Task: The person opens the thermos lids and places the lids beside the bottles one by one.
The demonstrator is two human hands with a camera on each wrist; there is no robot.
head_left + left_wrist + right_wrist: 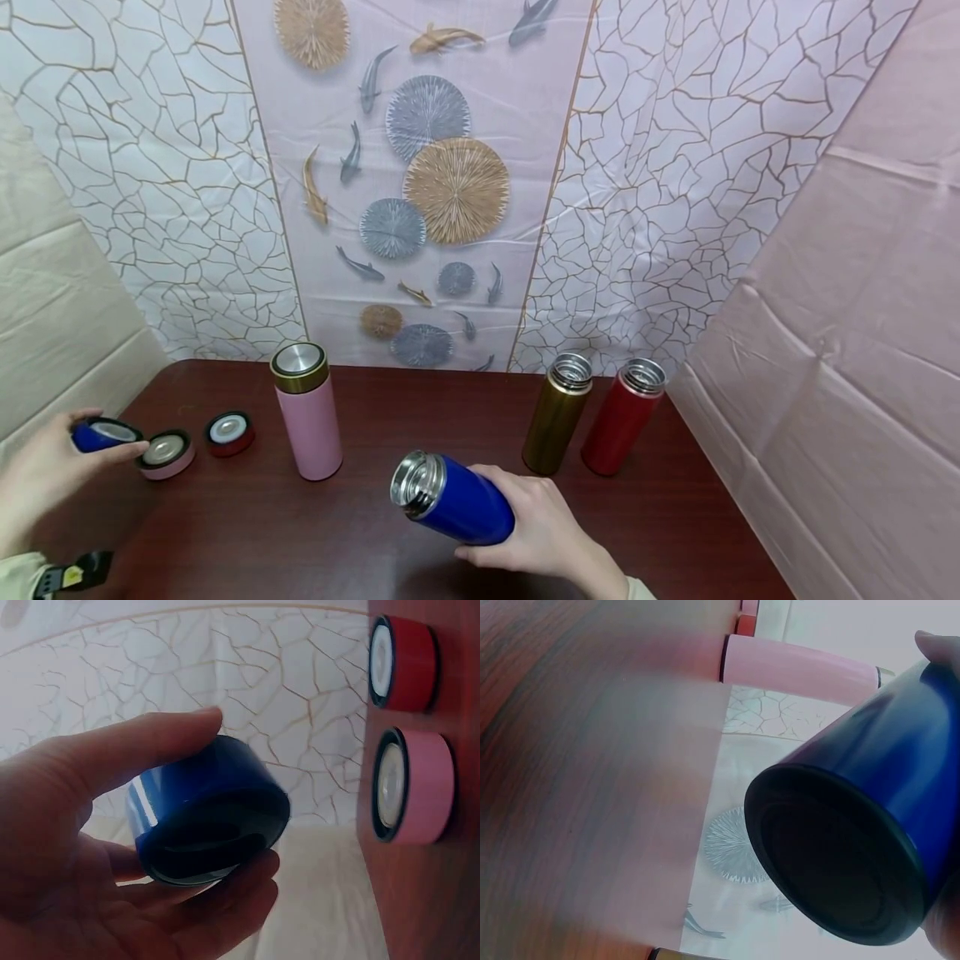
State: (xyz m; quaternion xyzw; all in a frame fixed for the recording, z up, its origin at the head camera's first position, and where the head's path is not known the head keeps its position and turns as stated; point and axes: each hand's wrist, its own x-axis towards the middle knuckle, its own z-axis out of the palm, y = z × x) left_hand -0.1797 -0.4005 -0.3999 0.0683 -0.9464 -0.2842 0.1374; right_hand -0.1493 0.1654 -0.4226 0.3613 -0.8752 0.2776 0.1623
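Note:
My right hand point(536, 521) grips a blue flask point(472, 504) round its body. The flask has no lid, tilts toward the left and shows its steel mouth; its black base point(832, 855) faces the right wrist camera. At the far left my left hand point(56, 471) holds a blue lid point(214, 802) between thumb and fingers, above the table. Beside that lid a pink lid point(166, 454) and a red lid point(229, 433) lie with their inner sides up. A pink flask point(311, 429) wearing a gold lid point(300, 367) stands upright between the hands.
Toward the back right, a gold flask point(555, 425) and a red flask point(621, 429) stand upright with bare steel mouths. They share the dark red-brown table point(420, 400) with the other things. A patterned cloth point(420, 275) hangs behind its back edge.

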